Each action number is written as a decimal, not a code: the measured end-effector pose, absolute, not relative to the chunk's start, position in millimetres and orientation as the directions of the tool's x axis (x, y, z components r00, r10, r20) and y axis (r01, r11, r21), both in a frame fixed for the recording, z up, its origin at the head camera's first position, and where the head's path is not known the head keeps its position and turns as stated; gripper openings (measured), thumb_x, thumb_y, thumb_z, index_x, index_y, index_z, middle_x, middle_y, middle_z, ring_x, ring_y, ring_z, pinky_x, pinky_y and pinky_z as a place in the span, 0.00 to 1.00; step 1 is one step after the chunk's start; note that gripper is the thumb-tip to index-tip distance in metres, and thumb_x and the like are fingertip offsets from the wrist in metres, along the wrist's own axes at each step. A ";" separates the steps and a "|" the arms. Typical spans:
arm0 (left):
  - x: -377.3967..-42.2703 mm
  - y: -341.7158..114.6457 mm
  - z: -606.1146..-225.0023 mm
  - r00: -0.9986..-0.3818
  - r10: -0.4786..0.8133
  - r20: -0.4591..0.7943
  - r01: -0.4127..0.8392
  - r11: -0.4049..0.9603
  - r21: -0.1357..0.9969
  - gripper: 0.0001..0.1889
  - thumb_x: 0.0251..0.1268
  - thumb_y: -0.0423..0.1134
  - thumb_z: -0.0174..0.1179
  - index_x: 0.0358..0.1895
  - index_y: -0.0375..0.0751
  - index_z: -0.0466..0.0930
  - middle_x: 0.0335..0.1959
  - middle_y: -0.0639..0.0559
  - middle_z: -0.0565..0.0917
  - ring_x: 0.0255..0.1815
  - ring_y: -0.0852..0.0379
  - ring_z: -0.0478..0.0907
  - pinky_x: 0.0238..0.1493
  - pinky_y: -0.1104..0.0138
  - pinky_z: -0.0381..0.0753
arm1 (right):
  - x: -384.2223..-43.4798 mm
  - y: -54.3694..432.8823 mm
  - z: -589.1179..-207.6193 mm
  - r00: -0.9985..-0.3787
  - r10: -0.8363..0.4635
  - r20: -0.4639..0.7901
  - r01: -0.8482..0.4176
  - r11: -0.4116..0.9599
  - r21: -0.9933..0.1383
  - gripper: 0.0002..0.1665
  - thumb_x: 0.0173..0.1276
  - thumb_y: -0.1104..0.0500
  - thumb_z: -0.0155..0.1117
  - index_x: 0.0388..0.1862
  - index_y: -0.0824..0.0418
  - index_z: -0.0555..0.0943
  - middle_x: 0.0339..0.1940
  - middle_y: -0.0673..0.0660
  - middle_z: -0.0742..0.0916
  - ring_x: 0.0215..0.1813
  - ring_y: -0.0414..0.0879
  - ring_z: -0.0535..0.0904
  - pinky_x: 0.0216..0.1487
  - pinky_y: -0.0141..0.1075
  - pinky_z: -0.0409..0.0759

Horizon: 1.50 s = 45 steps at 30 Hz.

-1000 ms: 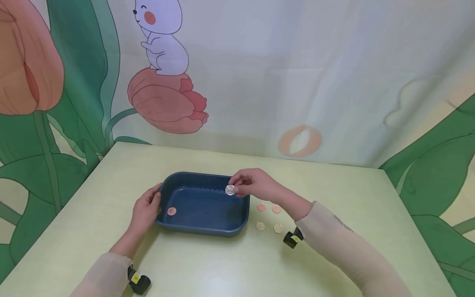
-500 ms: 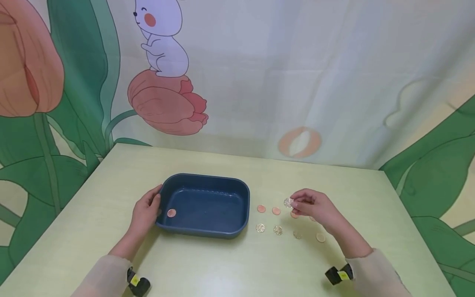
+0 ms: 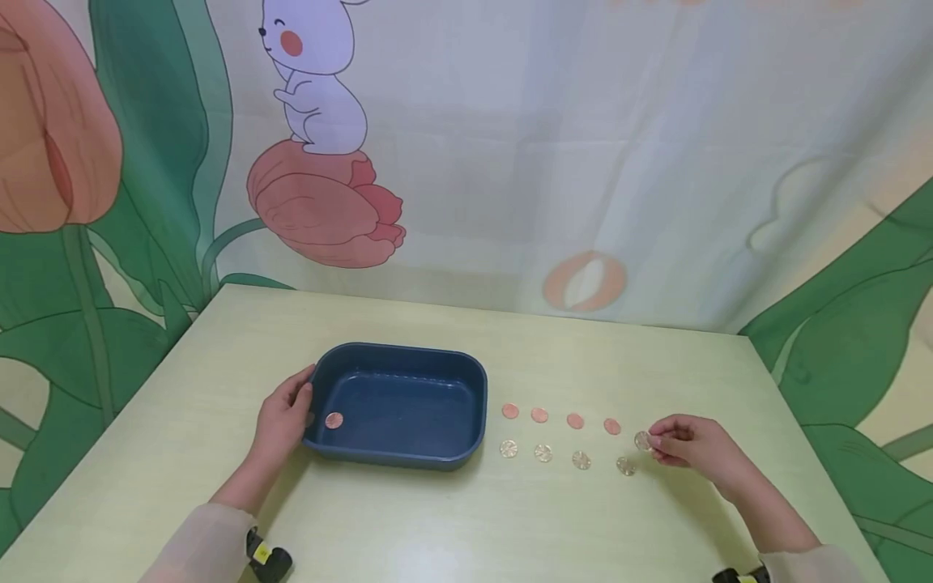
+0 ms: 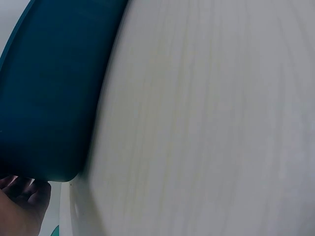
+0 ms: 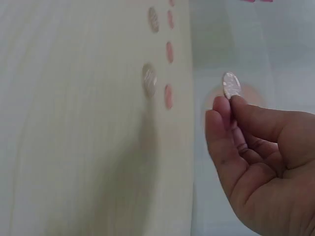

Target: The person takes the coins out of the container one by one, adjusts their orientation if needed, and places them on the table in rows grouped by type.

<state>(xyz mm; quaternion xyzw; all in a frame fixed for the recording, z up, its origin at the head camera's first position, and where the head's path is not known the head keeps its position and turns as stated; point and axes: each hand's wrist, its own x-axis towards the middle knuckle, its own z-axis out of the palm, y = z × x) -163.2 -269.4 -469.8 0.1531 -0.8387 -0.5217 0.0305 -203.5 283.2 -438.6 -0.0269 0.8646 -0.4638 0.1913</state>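
Observation:
My right hand [image 3: 696,447] pinches a silvery coin [image 3: 642,440] between thumb and fingers, to the right of the laid-out coins. The right wrist view shows that coin [image 5: 231,85] jutting from the fingertips of the hand [image 5: 266,157], above the table. At the left end of a dark blue rectangular tray [image 3: 394,463], my left hand [image 3: 283,417] holds its wall. A copper-coloured coin [image 3: 334,420] lies inside the tray near that end. In the left wrist view, fingers [image 4: 39,199] touch the tray's outside [image 4: 49,98].
Right of the tray, several copper-coloured coins [image 3: 539,414] lie in a back row, with several pale gold or silvery coins [image 3: 543,453] in a front row. All lie flat on the pale table [image 3: 437,526]. A printed curtain [image 3: 474,162] hangs behind.
My right hand has moved from above the tray to the right, past the coin rows, carrying the silvery coin and uncovering the coins beneath. My left hand and the tray stay put.

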 end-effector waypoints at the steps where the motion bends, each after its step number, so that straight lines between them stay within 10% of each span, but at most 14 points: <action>1: -163.6 -269.4 -470.1 -0.951 -0.290 -0.105 -0.223 0.411 0.884 0.25 0.84 0.38 0.40 0.78 0.37 0.62 0.76 0.32 0.68 0.66 0.41 0.74 0.44 0.80 0.78 | -202.9 288.5 -440.5 -0.920 -0.216 -0.328 0.145 0.588 -0.796 0.15 0.77 0.66 0.58 0.52 0.79 0.77 0.37 0.52 0.88 0.38 0.35 0.84 0.44 0.30 0.88; 11: -163.9 -270.6 -470.1 -0.950 -0.299 -0.093 -0.220 0.426 0.877 0.25 0.84 0.38 0.40 0.78 0.37 0.63 0.66 0.30 0.76 0.48 0.54 0.76 0.38 0.80 0.76 | -204.9 316.3 -455.0 -0.892 -0.150 -0.427 0.207 0.703 -0.680 0.10 0.75 0.68 0.58 0.46 0.77 0.78 0.34 0.52 0.85 0.36 0.41 0.81 0.37 0.31 0.85; 19: -164.8 -271.7 -467.8 -0.952 -0.286 -0.114 -0.227 0.405 0.886 0.25 0.84 0.38 0.39 0.79 0.38 0.61 0.77 0.33 0.67 0.69 0.42 0.72 0.44 0.81 0.77 | -209.3 317.5 -467.1 -0.907 -0.131 -0.399 0.176 0.743 -0.646 0.08 0.75 0.69 0.57 0.46 0.76 0.77 0.33 0.54 0.84 0.35 0.43 0.78 0.34 0.31 0.83; 39: -162.4 -269.3 -468.8 -0.948 -0.295 -0.120 -0.238 0.406 0.882 0.25 0.84 0.38 0.39 0.79 0.37 0.61 0.77 0.32 0.68 0.64 0.42 0.74 0.43 0.81 0.77 | -200.5 311.3 -480.9 -0.969 -0.160 -0.187 -0.041 0.854 -0.518 0.07 0.70 0.68 0.64 0.44 0.70 0.82 0.36 0.56 0.86 0.40 0.44 0.77 0.41 0.34 0.76; 45: -162.9 -269.4 -469.8 -0.950 -0.288 -0.119 -0.234 0.407 0.883 0.25 0.84 0.38 0.39 0.79 0.37 0.61 0.78 0.32 0.66 0.72 0.38 0.72 0.61 0.60 0.85 | -197.0 306.0 -486.0 -0.980 -0.136 -0.147 -0.048 0.870 -0.491 0.04 0.70 0.68 0.63 0.41 0.67 0.83 0.35 0.55 0.87 0.38 0.43 0.77 0.36 0.31 0.75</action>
